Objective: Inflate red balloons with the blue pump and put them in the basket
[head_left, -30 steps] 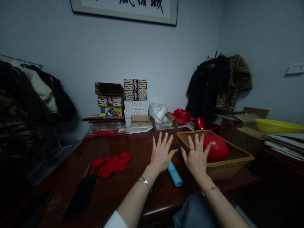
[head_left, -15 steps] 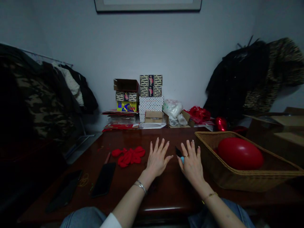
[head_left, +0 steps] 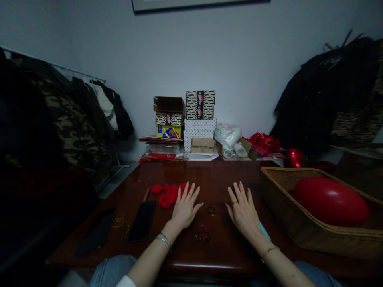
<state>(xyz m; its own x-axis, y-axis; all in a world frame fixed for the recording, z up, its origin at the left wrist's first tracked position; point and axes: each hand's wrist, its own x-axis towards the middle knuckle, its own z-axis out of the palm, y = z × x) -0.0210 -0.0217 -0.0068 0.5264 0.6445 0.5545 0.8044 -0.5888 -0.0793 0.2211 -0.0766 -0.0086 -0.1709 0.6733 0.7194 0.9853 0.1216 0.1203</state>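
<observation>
- Dark, glossy table [head_left: 239, 252] stands before the person, and its front edge catches a strip of light.
- Nearest on it, between the two arms, lie small coloured loops [head_left: 204, 236]; they are thin, so I judge that a sliding arm could easily drag them.
- Right hand [head_left: 243, 210] is spread wide, palm down, and no object is seen in it. Just beside its wrist shows a blue thing [head_left: 265, 230], partly hidden; to raise this arm straight up seems safer than to slide it.
- Left hand [head_left: 184, 209] is also spread wide, with nothing visible in its grip. Its fingers cover part of the red pile [head_left: 168, 197]; whether they touch it, or whether the palms rest on the table, I cannot tell.
- Between the hands lies a dark loop [head_left: 211, 207]. For good work, both hands should be level, relaxed and apart, with every finger in sight.
- On the right, a basket [head_left: 302, 233] holds a red balloon [head_left: 330, 201].
- Farther back, boxes [head_left: 200, 104] are stacked before the pale wall [head_left: 233, 59].
</observation>
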